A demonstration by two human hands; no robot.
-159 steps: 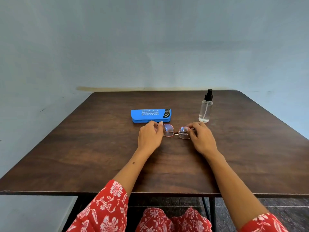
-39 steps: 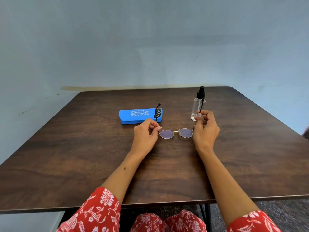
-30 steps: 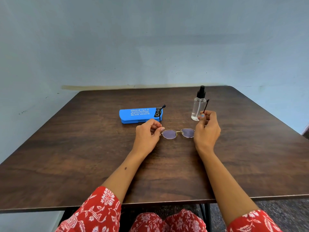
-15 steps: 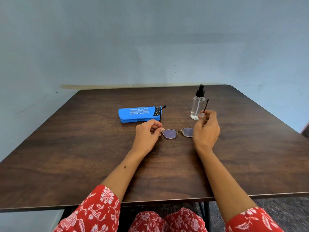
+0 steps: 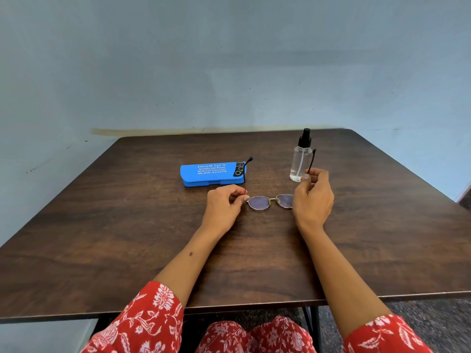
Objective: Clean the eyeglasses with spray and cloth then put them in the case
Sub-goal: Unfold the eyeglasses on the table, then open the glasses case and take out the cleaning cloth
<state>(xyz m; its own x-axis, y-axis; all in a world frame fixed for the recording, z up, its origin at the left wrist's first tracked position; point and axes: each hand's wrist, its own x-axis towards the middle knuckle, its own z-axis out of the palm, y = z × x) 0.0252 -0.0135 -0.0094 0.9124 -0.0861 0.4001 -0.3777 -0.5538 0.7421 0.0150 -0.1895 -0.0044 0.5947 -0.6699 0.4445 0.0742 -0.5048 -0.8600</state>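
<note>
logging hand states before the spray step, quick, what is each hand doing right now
Left hand: fingers pinch the left temple arm of the eyeglasses.
Right hand: fingers pinch the right temple arm of the eyeglasses.

Dark brown wood-grain tabletop (image 5: 127, 238), bright blue case (image 5: 209, 174) with white lettering, clear spray bottle (image 5: 300, 163) with black cap, gold-rimmed eyeglasses (image 5: 270, 201) with purplish lenses, red sleeves (image 5: 142, 324) with white floral print, pale blue wall (image 5: 229, 59)

Dark wooden table (image 5: 127, 250) against a pale blue wall (image 5: 229, 59), speckled grey floor (image 5: 433, 322) beneath.
</note>
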